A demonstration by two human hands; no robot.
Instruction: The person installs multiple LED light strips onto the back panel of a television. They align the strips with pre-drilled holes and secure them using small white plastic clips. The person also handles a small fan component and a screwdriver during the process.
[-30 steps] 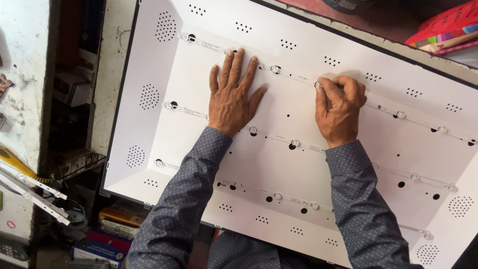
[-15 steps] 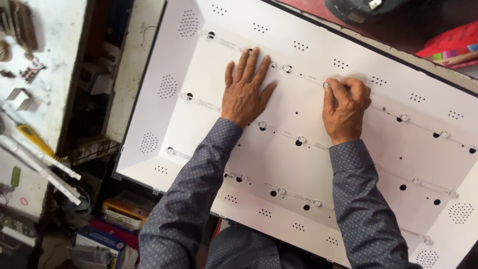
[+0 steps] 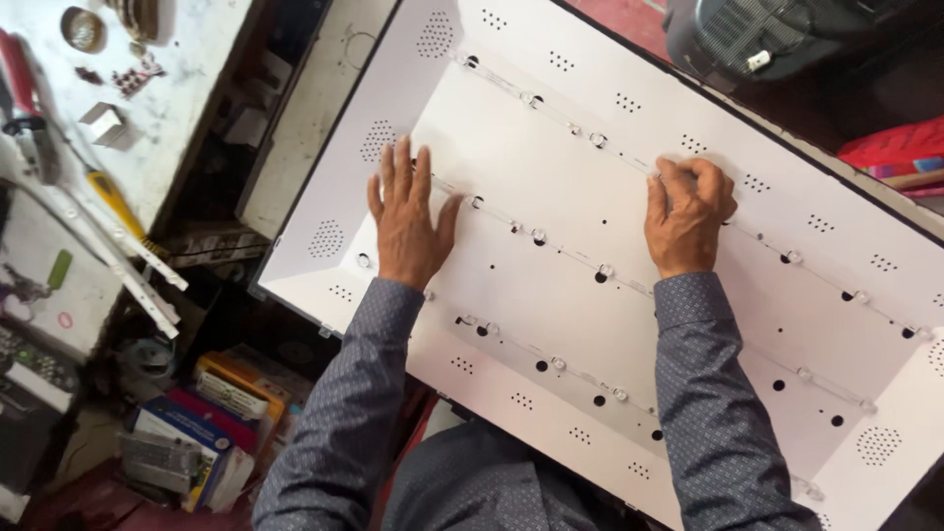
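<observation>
1. Our right hand (image 3: 688,211) curls its fingertips (image 3: 678,172) down onto the upper LED strip (image 3: 590,138), pinching at it; how firm the hold is we cannot tell.
2. Our left hand (image 3: 408,221) lies flat with fingers spread, holding nothing, pressed on the white reflector panel (image 3: 551,88) beside the middle strip (image 3: 551,241).
3. The panel fills the view's centre and runs toward four o'clock; a lower strip (image 3: 551,362) lies at six o'clock of the hands.
4. At nine o'clock, a cluttered workbench (image 3: 187,93) carries a yellow-handled screwdriver (image 3: 113,202) and spare strips (image 3: 118,261).
5. Stacked boxes (image 3: 211,413) sit at seven o'clock.
</observation>
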